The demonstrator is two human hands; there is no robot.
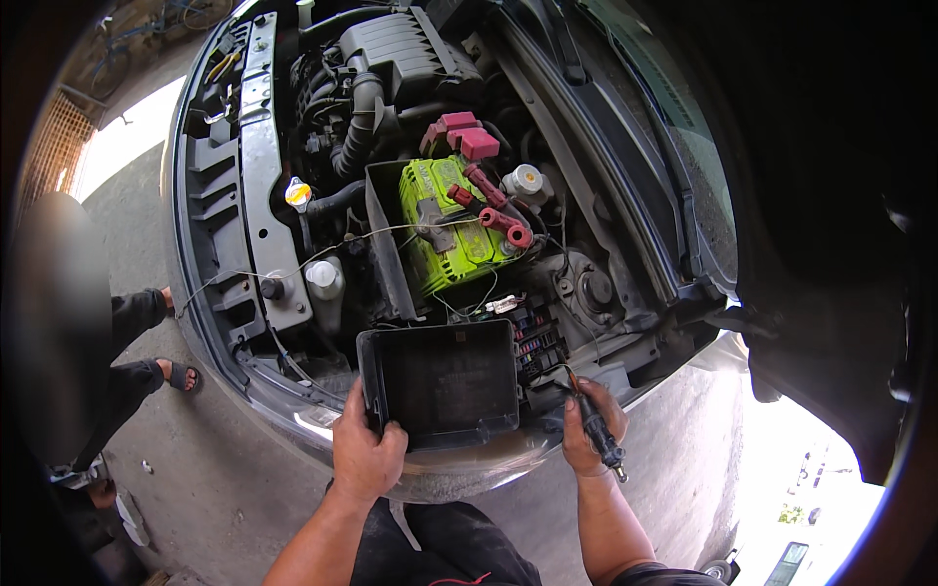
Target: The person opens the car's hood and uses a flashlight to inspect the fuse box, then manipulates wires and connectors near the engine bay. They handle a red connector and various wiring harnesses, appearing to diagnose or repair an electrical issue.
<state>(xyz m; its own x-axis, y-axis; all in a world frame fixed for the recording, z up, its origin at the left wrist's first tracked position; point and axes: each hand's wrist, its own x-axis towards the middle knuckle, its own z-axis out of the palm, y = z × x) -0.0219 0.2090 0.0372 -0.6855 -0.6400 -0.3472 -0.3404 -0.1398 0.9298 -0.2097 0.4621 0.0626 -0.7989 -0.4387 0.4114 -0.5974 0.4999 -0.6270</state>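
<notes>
Cover (440, 381), already off, is being gripped by the left hand (369, 451), a tool (598, 432) by the right hand (578, 451); fuses (535, 344), at two o'clock, are still lying uncovered.

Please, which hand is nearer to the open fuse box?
Right. In the picture, the right hand is just below the fuse box; the left hand is farther left, gripping the black cover.

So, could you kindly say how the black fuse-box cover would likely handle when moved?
The black fuse-box cover is probably light for its size, since it looks like a shallow, hollow shell. Its raised, straight-edged rim suggests it would stay stiff rather than flop.
</notes>
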